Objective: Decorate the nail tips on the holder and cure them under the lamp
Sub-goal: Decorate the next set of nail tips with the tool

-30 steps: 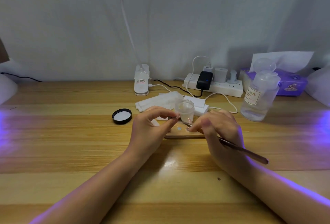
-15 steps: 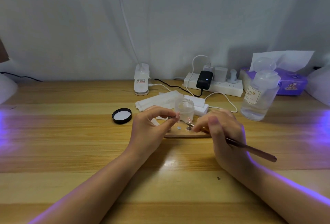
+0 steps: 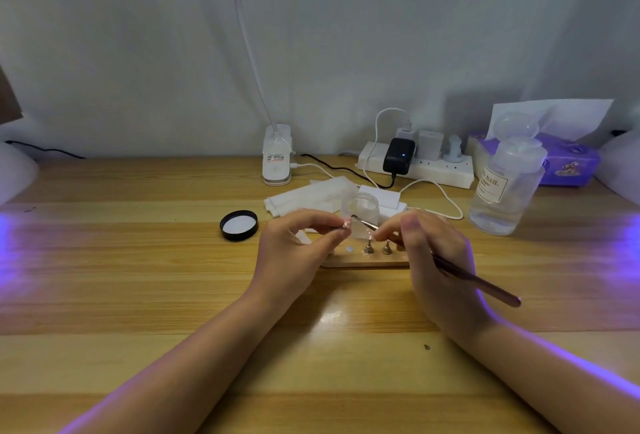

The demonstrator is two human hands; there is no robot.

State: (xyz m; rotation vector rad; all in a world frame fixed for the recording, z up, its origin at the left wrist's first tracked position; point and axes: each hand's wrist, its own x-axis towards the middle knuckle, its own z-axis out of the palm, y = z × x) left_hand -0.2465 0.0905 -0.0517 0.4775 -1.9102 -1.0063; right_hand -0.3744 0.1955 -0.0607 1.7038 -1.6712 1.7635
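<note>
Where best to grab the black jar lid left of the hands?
Pinch the black lid across its raised rim, coming straight down from above. It lies flat on the table, white liner up, with bare wood all round, so opposite rim edges look free. The left hand is nearer.

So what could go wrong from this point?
The left hand pinches a nail tip in the air while the right hand works a brush on it; the tip could slip. The open jar stands just behind both hands, so a nudge might tip it. The lid lies apart, leaving the jar uncovered.
</note>
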